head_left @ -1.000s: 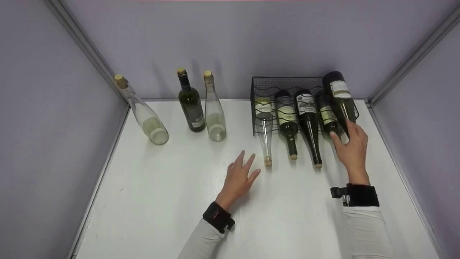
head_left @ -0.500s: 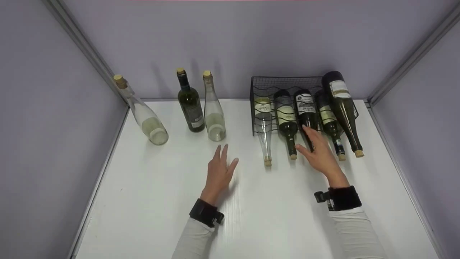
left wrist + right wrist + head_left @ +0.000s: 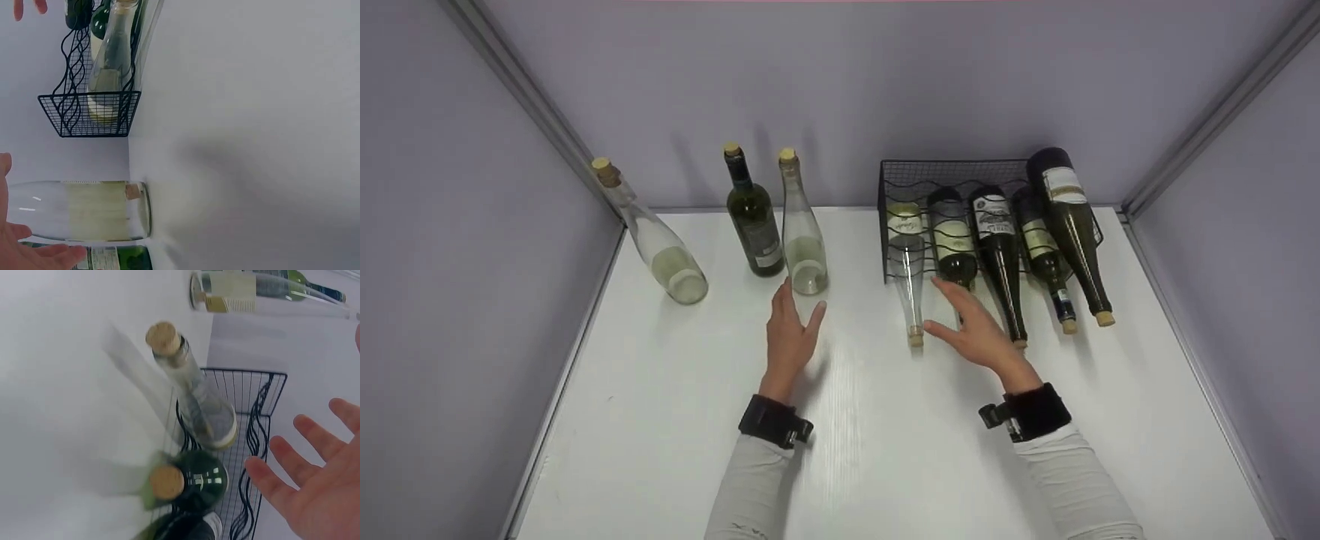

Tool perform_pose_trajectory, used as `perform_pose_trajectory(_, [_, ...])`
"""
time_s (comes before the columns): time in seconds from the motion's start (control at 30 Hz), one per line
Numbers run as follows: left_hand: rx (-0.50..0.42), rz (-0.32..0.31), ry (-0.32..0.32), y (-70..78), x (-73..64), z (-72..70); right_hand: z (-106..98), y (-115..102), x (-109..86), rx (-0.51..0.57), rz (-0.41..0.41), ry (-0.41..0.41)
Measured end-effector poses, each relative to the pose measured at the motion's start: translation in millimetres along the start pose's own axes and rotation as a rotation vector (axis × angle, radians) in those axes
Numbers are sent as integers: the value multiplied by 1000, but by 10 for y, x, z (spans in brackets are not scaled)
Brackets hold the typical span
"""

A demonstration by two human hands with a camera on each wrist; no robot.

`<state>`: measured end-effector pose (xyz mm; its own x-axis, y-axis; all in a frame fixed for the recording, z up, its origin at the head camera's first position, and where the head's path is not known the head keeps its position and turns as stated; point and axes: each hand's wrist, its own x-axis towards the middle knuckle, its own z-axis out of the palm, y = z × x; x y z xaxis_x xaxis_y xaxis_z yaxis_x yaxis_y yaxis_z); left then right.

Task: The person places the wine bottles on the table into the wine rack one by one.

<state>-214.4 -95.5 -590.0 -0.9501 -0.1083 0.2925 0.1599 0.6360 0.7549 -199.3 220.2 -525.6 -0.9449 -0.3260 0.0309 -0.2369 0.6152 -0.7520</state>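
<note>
My left hand (image 3: 790, 337), fingers extended, is close in front of an upright clear bottle (image 3: 806, 251); the left wrist view shows a gap between the fingers and the glass. My right hand (image 3: 979, 330) hovers with spread fingers over the necks of the racked bottles and holds nothing. Beside it, a clear bottle (image 3: 910, 262) lies in the black wire rack (image 3: 883, 217), cork toward me. Several dark green bottles lie to its right, including a white-labelled bottle (image 3: 996, 217). Another dark bottle (image 3: 1072, 225) rests tilted at the rack's right end.
A dark green bottle (image 3: 755, 229) stands upright just left of the clear one. Farther left stands another clear corked bottle (image 3: 667, 255). Grey walls (image 3: 810, 90) enclose the white table (image 3: 660, 420) at the back and sides.
My right hand has let go of the tilted bottle at the rack's right end and moved left. My left hand has moved left and forward to the upright clear bottle.
</note>
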Motion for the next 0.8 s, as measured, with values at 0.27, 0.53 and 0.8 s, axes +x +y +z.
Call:
perform_pose_trajectory(0.27, [-48, -11, 70, 75, 254, -57, 281, -158, 125, 59, -22, -70])
perform_pose_trajectory(0.53, [-58, -67, 66, 169, 531, -110, 449, -219, 231, 60, -24, -126])
perform_pose_trajectory(0.8, [-80, -40, 60, 215, 805, -170, 506, -253, 298, 119, -23, -133])
